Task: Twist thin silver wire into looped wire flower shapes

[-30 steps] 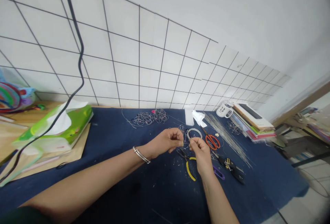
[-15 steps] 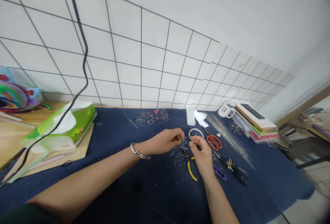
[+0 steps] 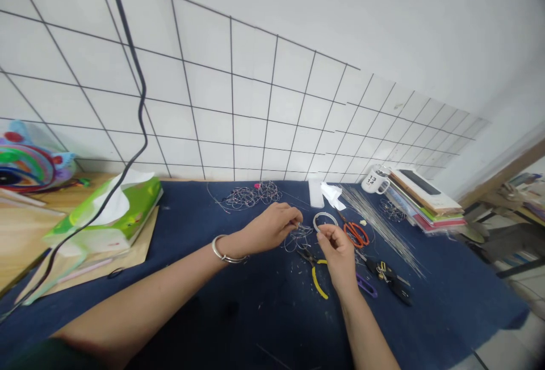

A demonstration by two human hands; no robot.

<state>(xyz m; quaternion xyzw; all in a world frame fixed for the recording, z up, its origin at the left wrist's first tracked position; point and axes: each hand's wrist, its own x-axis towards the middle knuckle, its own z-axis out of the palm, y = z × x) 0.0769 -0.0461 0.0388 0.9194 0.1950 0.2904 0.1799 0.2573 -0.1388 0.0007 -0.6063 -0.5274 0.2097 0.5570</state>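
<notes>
My left hand [image 3: 270, 227], with a silver bangle on its wrist, pinches the top of a small tangle of thin beaded wire [image 3: 299, 237] that hangs just above the dark blue cloth [image 3: 204, 302]. My right hand [image 3: 338, 252] is closed in a pinch at the tangle's right side, holding a fine wire strand. Yellow-handled pliers [image 3: 317, 279] lie directly under my right hand. A coil of silver wire [image 3: 325, 220] lies just behind it.
Orange scissors [image 3: 356, 234], black pliers [image 3: 394, 282] and a purple tool [image 3: 366, 286] lie to the right. Straight wires [image 3: 383, 228] fan out by a white mug [image 3: 374, 181] and stacked books [image 3: 426, 202]. Another wire tangle [image 3: 251, 193] sits at the back. A green tissue pack [image 3: 110, 211] lies left.
The wire tangle has dropped from between my hands to hang lower, close to the cloth. Both hands shifted slightly; my left hand moved a little up and back.
</notes>
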